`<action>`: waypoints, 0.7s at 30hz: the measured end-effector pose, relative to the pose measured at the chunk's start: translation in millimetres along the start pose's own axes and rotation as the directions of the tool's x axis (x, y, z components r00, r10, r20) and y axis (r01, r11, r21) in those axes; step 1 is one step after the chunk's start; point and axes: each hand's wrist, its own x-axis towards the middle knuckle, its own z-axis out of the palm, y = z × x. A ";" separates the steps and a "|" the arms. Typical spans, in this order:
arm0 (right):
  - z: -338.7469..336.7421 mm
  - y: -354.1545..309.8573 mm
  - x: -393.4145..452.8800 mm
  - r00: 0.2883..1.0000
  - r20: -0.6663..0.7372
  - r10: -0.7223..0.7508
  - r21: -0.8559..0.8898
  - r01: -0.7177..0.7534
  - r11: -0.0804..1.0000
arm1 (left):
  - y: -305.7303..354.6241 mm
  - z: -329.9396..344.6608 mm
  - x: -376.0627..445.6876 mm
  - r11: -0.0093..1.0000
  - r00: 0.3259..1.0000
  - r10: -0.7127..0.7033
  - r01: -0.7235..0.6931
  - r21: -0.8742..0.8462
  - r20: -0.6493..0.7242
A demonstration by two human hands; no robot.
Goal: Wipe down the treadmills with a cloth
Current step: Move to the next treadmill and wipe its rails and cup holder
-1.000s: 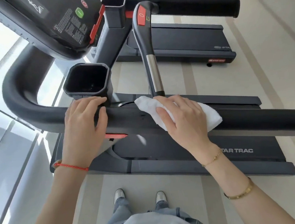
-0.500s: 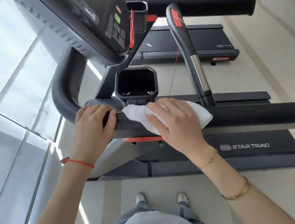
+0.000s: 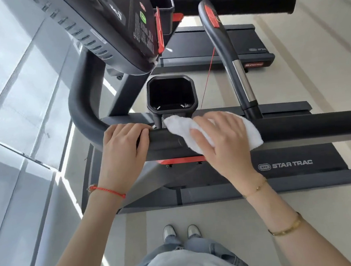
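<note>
A white cloth (image 3: 252, 135) lies draped over the black side handrail (image 3: 309, 125) of the near Star Trac treadmill (image 3: 289, 164). My right hand (image 3: 224, 139) lies flat on the cloth with fingers spread and presses it against the rail, just below the square cup holder (image 3: 171, 93). My left hand (image 3: 123, 154) grips the same rail further left, where it starts to curve, with fingers curled over the top and the thumb toward the cloth. A small gap of bare rail separates the two hands.
The console (image 3: 114, 25) overhangs at upper left, with a red safety cord (image 3: 208, 77) hanging from it. A curved upright grip (image 3: 226, 50) rises right of the cup holder. A second treadmill (image 3: 215, 42) stands beyond. Windows (image 3: 8, 105) line the left; beige floor lies on the right.
My right hand has slid the cloth leftward along the rail, from beside the upright grip to under the cup holder. My left hand has kept its hold on the rail.
</note>
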 end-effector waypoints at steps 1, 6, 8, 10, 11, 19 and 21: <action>-4.5 7.4 1.1 0.997 -0.016 0.075 -0.005 -0.075 0.997 | -0.1 0.7 0.2 1.000 1.000 0.001 -0.001 0.002 -0.004; 11.0 -29.3 7.4 0.985 -0.015 0.171 -0.029 -0.171 0.985 | 0.7 4.1 -0.3 1.000 0.999 -0.012 0.012 0.007 -0.034; 21.8 -52.7 4.4 0.997 -0.001 0.083 -0.012 -0.083 0.996 | 1.9 5.1 -0.4 1.000 0.998 -0.006 0.006 -0.004 -0.059; 22.2 -50.7 2.8 1.000 -0.001 -0.016 -0.012 0.016 1.000 | 1.1 5.1 -0.4 1.000 0.997 -0.010 0.009 -0.018 -0.077; 18.2 -42.2 1.5 0.998 -0.001 -0.064 -0.004 0.064 0.998 | 0.0 5.5 -0.4 1.000 0.997 -0.015 0.014 -0.015 -0.077; 3.4 2.4 5.8 0.931 -0.172 0.323 -0.041 -0.334 0.942 | 4.7 4.3 -0.6 1.000 0.999 -0.013 0.013 0.016 -0.036; 19.2 -24.7 4.3 0.959 -0.167 0.228 -0.031 -0.236 0.971 | 4.4 4.1 -0.3 1.000 0.999 -0.014 0.014 0.020 -0.031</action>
